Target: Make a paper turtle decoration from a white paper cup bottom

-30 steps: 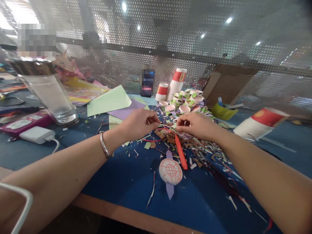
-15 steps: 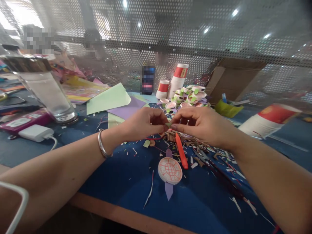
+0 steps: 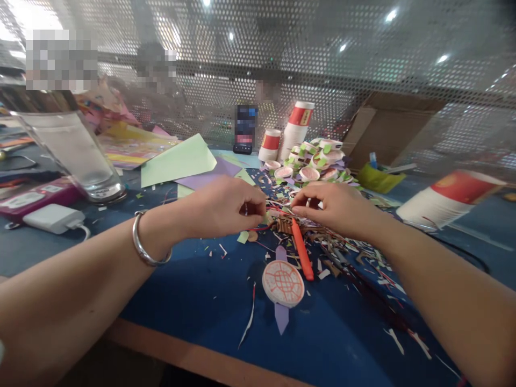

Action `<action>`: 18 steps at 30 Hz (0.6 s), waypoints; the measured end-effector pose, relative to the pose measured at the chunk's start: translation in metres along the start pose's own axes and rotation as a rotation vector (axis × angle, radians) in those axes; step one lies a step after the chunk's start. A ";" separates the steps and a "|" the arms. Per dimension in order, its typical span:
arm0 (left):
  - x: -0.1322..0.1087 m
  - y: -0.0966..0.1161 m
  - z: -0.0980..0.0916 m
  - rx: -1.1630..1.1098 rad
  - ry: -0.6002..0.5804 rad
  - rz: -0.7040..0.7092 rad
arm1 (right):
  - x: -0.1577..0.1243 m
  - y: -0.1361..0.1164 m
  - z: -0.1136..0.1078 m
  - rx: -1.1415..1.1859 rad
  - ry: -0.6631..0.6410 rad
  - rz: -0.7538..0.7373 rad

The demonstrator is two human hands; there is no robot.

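My left hand (image 3: 228, 207) is closed in a pinch above the scrap pile, with a small green paper piece (image 3: 265, 218) at its fingertips. Across a narrow gap, my right hand (image 3: 336, 208) has thumb and fingers pressed together; whatever they may hold is too small to make out. Below and between the hands lies an orange marker (image 3: 302, 250). Closer to me is a round white disc (image 3: 283, 283) with an orange grid drawing and pointed purple paper strips sticking out at top and bottom.
Paper scraps (image 3: 363, 258) litter the blue tabletop. Behind stand paper cups (image 3: 296, 129), a heap of decorated discs (image 3: 314, 161) and a phone (image 3: 244, 131). Green paper (image 3: 177, 164) and a glass of water (image 3: 76, 156) are left; a cup stack (image 3: 447, 199) leans right.
My hands have moved apart from where their fingertips met at the small green paper piece. The left went left with the piece, the right slightly right. Disc and marker stay put.
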State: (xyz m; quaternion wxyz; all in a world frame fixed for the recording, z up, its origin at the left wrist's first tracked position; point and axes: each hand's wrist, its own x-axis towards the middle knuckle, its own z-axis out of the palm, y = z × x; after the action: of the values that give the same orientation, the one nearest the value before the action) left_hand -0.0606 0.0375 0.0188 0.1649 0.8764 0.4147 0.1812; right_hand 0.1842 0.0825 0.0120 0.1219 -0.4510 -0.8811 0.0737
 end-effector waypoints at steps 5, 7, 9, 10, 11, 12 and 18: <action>-0.007 0.003 -0.002 0.073 -0.078 0.061 | 0.005 0.003 0.013 -0.040 -0.014 -0.032; -0.010 0.005 -0.006 0.123 -0.147 0.038 | 0.006 0.004 0.016 -0.046 -0.008 -0.040; -0.012 0.007 -0.011 0.163 -0.212 0.006 | 0.006 0.004 0.018 -0.044 -0.002 -0.045; -0.013 0.008 -0.013 0.180 -0.232 -0.001 | 0.007 0.005 0.019 -0.044 0.004 -0.046; -0.014 0.008 -0.015 0.192 -0.239 -0.003 | 0.006 0.005 0.019 -0.043 0.013 -0.047; -0.014 0.008 -0.016 0.196 -0.230 -0.001 | 0.006 0.005 0.018 -0.042 0.023 -0.048; -0.010 0.004 -0.010 0.183 -0.005 0.029 | 0.001 -0.003 0.011 0.003 0.114 -0.055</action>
State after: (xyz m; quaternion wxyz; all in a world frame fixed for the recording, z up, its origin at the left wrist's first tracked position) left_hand -0.0683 0.0288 0.0273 0.0823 0.8941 0.4165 0.1429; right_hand 0.1780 0.0808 0.0020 0.1746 -0.4299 -0.8846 0.0458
